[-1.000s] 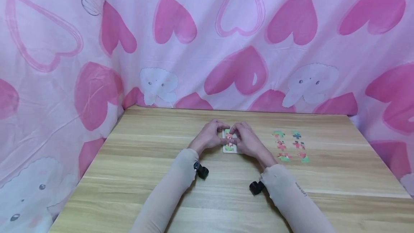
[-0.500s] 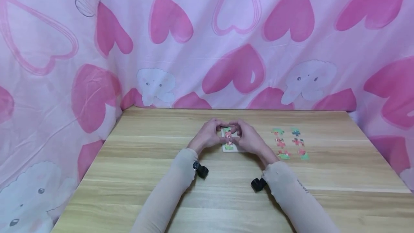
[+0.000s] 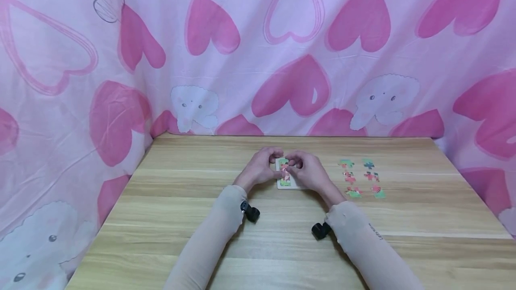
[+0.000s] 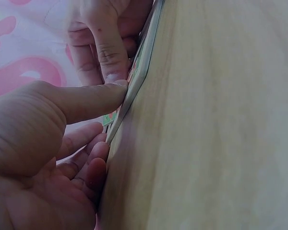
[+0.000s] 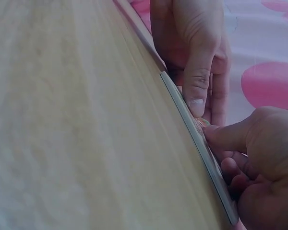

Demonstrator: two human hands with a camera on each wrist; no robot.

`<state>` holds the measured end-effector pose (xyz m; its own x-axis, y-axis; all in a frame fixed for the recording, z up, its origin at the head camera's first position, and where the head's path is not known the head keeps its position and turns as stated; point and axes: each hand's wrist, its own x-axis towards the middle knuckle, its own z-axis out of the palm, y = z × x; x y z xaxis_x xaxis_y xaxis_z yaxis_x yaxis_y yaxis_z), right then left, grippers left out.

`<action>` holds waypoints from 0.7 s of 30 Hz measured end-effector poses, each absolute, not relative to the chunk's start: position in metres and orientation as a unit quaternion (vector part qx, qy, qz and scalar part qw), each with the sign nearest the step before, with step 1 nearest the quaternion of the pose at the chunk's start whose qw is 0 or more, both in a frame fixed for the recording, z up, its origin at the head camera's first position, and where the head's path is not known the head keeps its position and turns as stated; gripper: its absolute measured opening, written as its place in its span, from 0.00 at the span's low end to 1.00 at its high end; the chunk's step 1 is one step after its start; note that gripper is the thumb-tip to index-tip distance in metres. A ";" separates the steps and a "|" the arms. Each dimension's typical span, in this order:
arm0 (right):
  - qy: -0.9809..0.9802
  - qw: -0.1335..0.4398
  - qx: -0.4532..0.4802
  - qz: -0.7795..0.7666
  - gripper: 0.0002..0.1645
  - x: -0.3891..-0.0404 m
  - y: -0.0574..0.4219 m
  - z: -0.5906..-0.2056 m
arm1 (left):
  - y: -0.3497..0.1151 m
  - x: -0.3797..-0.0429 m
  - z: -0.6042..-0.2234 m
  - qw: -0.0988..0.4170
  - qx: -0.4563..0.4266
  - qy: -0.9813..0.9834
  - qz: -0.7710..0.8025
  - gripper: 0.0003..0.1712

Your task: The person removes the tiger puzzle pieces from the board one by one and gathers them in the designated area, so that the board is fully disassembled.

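Note:
A small white-edged puzzle board (image 3: 293,185) lies under both hands near the table's middle. A column of joined jigsaw pieces (image 3: 285,182), green and red, fills its left part. My left hand (image 3: 260,168) holds the board's left side, with the thumb (image 4: 98,101) on top and curled fingers at the edge. My right hand (image 3: 311,171) comes in from the right, its thumb (image 5: 225,136) pressing on the pieces beside the left thumb. The right hand's other fingers are curled over the board; whether a piece sits between them is hidden.
Several loose jigsaw pieces lie to the right in two columns, among them a blue-green piece (image 3: 368,164) and a red and green piece (image 3: 354,192). The wooden table (image 3: 266,245) ends at a pink heart-patterned curtain (image 3: 290,84) behind and on both sides.
My right hand's fingers and thumb have shifted slightly over the pieces, and the thumb now lies a little higher. My left hand stays on the board, and the loose pieces keep their places.

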<state>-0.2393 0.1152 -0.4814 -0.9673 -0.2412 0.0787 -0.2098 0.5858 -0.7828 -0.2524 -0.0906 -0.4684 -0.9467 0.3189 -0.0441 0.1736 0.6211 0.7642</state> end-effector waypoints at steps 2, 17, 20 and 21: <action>0.891 0.012 -0.128 -0.436 0.19 -0.240 0.115 -0.482 | -0.091 -0.252 -0.468 0.088 0.139 0.897 0.410 0.42; 0.884 0.016 -0.125 -0.450 0.22 -0.242 0.126 -0.481 | -0.102 -0.251 -0.468 0.087 0.171 0.886 0.422 0.37; 0.883 0.016 -0.123 -0.452 0.22 -0.241 0.127 -0.483 | -0.107 -0.250 -0.468 0.093 0.176 0.885 0.420 0.40; 0.883 0.016 -0.123 -0.453 0.22 -0.241 0.127 -0.483 | -0.109 -0.249 -0.468 0.096 0.177 0.887 0.416 0.41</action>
<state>-0.2411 0.1266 -0.4834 -0.9693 -0.2312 0.0840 -0.2030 0.5590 -0.8039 -0.2490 -0.1090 -0.4683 -0.9190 0.3936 -0.0243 0.2333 0.5923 0.7712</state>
